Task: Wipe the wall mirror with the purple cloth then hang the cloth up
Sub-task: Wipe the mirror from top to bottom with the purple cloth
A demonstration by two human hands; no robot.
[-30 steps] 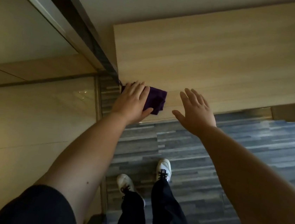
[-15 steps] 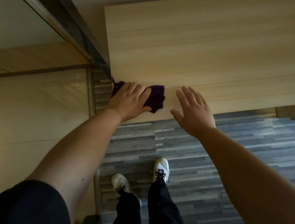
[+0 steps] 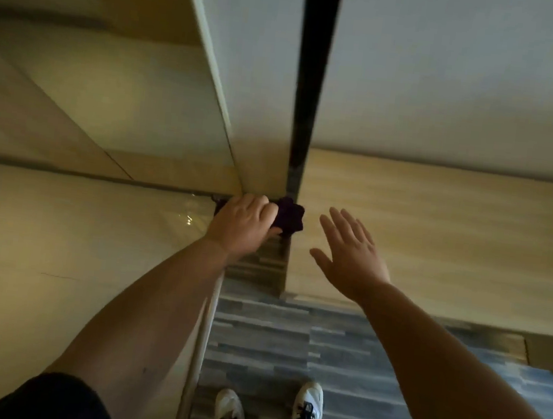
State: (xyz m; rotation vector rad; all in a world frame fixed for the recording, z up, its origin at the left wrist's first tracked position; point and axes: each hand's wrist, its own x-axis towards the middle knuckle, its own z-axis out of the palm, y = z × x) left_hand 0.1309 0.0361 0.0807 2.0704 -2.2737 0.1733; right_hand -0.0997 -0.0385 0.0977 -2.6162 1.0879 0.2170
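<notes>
My left hand (image 3: 242,226) is closed on the bunched purple cloth (image 3: 290,216) and presses it against the wall at the foot of a dark vertical strip (image 3: 311,86). Just below the cloth, a narrow reflective surface (image 3: 258,266) mirrors the striped floor. Part of the cloth is hidden under my fingers. My right hand (image 3: 349,252) is open with fingers spread and holds nothing. It hovers in front of the light wood panel (image 3: 437,234), to the right of the cloth and apart from it.
A glossy beige tiled wall (image 3: 58,236) fills the left side. Pale wall panels (image 3: 456,74) rise above the wood panel. Grey striped flooring (image 3: 338,354) runs underfoot, with my white shoes (image 3: 308,402) at the bottom.
My left hand has slid the cloth leftward off the wood panel to the dark strip, bunching it. The view has swung up and left. My right hand stays open beside it.
</notes>
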